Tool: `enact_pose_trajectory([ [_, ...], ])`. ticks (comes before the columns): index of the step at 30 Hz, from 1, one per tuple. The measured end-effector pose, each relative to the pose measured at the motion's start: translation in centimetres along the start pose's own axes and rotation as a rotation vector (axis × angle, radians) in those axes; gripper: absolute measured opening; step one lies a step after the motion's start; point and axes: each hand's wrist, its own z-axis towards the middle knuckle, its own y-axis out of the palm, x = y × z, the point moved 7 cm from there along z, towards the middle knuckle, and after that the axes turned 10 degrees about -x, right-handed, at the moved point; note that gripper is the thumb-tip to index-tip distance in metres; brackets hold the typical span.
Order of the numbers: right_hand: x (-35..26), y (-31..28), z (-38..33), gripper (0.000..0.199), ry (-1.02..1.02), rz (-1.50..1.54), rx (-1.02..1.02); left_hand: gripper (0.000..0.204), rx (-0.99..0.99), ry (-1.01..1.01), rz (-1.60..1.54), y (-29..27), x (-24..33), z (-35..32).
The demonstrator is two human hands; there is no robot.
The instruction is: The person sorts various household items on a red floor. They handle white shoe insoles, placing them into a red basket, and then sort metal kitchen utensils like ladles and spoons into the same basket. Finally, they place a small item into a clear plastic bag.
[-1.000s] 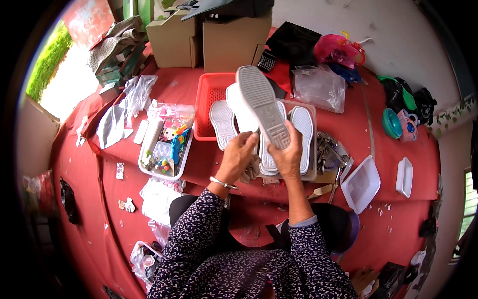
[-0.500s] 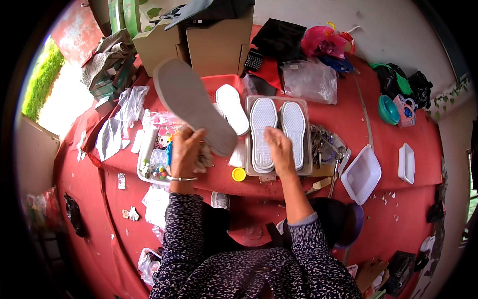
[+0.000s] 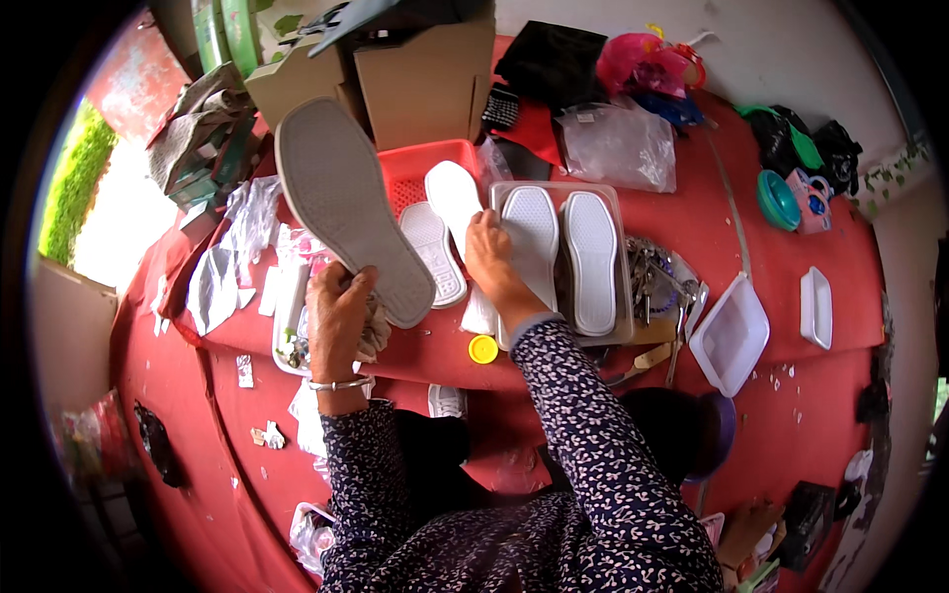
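Five shoe soles are counted: one grey sole point(image 3: 351, 212) held up at 11 o'clock, two white soles point(image 3: 447, 222) by the red basket point(image 3: 410, 168), two more point(image 3: 563, 247) on the tray point(image 3: 618, 212), plus two cardboard boxes point(image 3: 395, 74) at 12.

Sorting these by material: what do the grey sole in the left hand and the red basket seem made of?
Grey sole, held in the left hand: probably rubber or foam, matte, with a fine moulded tread and raised rim. Red basket: looks like hard moulded plastic, slightly glossy, with a grid of holes in its floor.
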Motion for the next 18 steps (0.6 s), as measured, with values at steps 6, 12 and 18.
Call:
enact_pose_trajectory([
  [6, -0.5, 1.2, 1.4, 0.041, 0.087, -0.094, -0.017, 0.024, -0.020, 0.013, 0.022, 0.9, 0.8, 0.3],
  [12, -1.7, -1.1, 1.3, 0.028, 0.120, 0.251, 0.001, 0.023, 0.017, 0.051, 0.059, -0.1, -0.2, 0.3],
  [18, 3.7, -1.1, 2.9, 0.016, 0.133, 0.965, -0.220, 0.024, 0.022, 0.025, 0.030, 0.2, 0.7, 0.3],
])
